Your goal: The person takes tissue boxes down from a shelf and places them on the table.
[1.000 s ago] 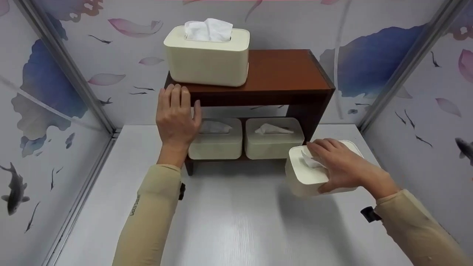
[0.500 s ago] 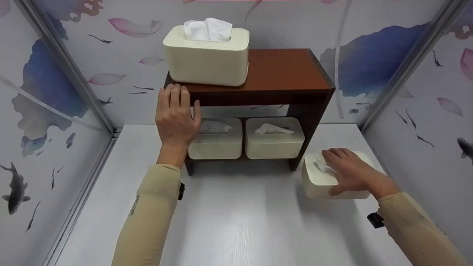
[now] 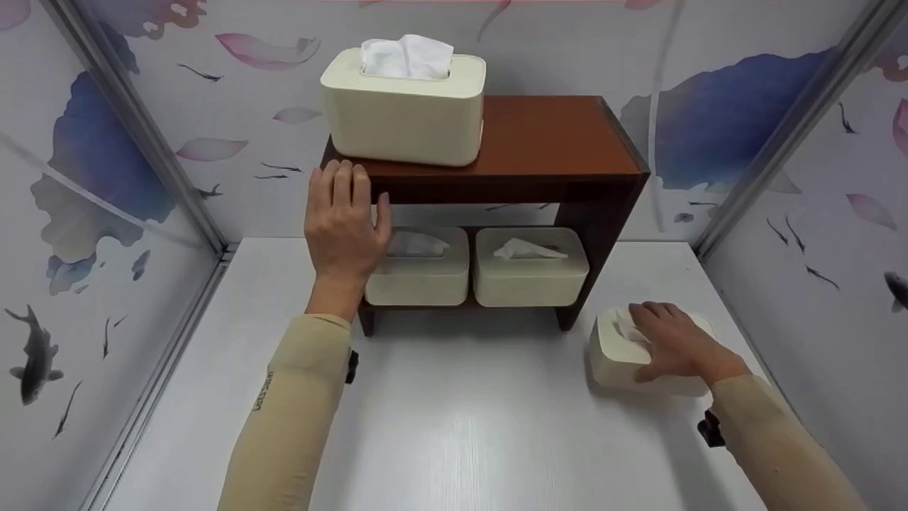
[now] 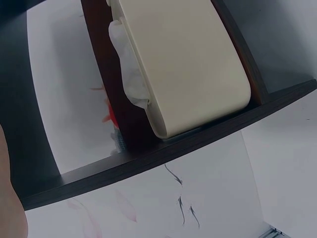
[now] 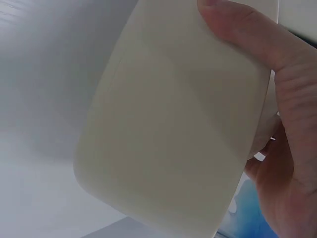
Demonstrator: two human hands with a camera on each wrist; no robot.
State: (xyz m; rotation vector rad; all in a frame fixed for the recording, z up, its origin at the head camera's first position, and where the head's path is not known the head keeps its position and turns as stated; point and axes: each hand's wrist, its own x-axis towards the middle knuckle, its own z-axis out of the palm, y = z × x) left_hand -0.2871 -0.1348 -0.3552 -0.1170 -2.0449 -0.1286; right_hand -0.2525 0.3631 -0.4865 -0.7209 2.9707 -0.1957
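Observation:
My right hand (image 3: 677,344) grips a cream tissue box (image 3: 617,365) across its top, thumb on the near side and fingers over the far edge. The box sits low at the white table, right of the brown shelf (image 3: 560,135). In the right wrist view, the thumb (image 5: 242,25) presses on the broad side of this tissue box (image 5: 168,114). My left hand (image 3: 344,223) rests with straight fingers against the front left edge of the shelf's top board, just below another tissue box (image 3: 404,124) with white tissue sticking out.
Two more tissue boxes stand side by side on the lower shelf, a left one (image 3: 418,284) and a right one (image 3: 532,284). Printed wall panels enclose the white table (image 3: 454,426) at the back and both sides.
My right hand has carried the tissue box right, toward me and down to the table, away from the shelf's right leg. The left hand stays at the shelf edge.

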